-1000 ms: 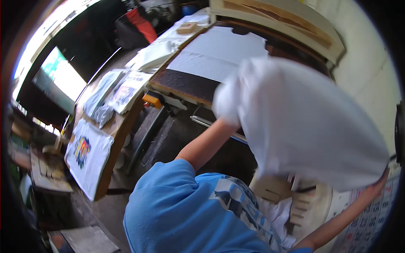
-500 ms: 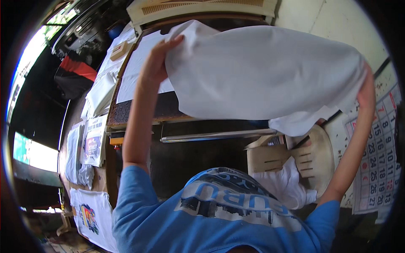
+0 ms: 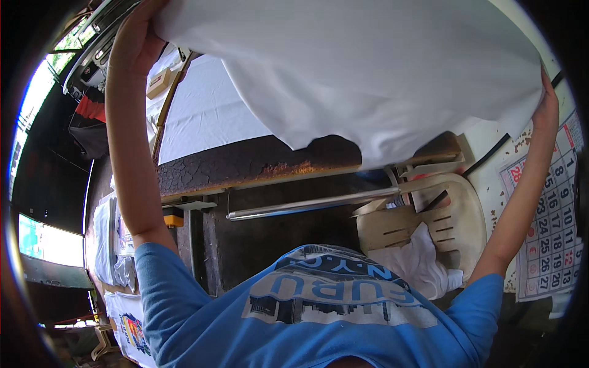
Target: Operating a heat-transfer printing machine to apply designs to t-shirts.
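Cloth (image 3: 380, 67) raised in the air, seemingly over the desk (image 3: 233, 165), between left hand (image 3: 140, 46) and right hand (image 3: 546, 107). Clamped at opposite ends by the fingers of both, fingertips mostly hidden. Gripped well apart, probably to keep the fabric spread and the lower edge hanging free. White and plain on the visible face, smooth across the upper part, rippled and uneven along the bottom. Behind, to the left, a pale sheet (image 3: 208, 110) laid flat, perhaps as cover for the cracked, dark desktop.
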`<state>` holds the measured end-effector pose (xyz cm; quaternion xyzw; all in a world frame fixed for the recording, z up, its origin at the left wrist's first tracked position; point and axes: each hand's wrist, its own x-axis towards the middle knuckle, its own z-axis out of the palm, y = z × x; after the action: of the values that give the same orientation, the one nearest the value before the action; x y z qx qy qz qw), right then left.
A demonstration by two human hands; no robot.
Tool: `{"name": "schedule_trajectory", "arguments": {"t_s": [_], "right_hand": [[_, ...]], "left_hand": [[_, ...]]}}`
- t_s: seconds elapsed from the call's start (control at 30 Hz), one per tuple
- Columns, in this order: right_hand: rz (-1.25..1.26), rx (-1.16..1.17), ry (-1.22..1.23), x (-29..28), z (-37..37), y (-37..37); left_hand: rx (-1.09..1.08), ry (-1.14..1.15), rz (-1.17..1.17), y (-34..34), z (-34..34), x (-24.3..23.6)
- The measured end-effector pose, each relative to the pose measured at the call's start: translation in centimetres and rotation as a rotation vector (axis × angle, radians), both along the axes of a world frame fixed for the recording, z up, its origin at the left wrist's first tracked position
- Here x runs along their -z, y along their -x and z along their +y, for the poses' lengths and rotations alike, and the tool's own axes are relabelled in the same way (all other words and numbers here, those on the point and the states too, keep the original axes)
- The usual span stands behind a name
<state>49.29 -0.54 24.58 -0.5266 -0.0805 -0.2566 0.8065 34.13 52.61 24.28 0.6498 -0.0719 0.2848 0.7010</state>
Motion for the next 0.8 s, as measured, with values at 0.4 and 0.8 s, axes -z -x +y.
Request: {"name": "schedule_trajectory", "arguments": {"t_s": [0.4,0.8], "right_hand": [[-0.141,-0.044,0.27,-3.0,0.7,-12.3],[0.108,-0.572,0.26,6.6,4.4,-42.7]], "left_hand": [[0.046,-0.03,-0.082,-7.8,-0.1,-3.2],[-0.108,0.104,0.485,-36.1,4.9,9.1]]}}
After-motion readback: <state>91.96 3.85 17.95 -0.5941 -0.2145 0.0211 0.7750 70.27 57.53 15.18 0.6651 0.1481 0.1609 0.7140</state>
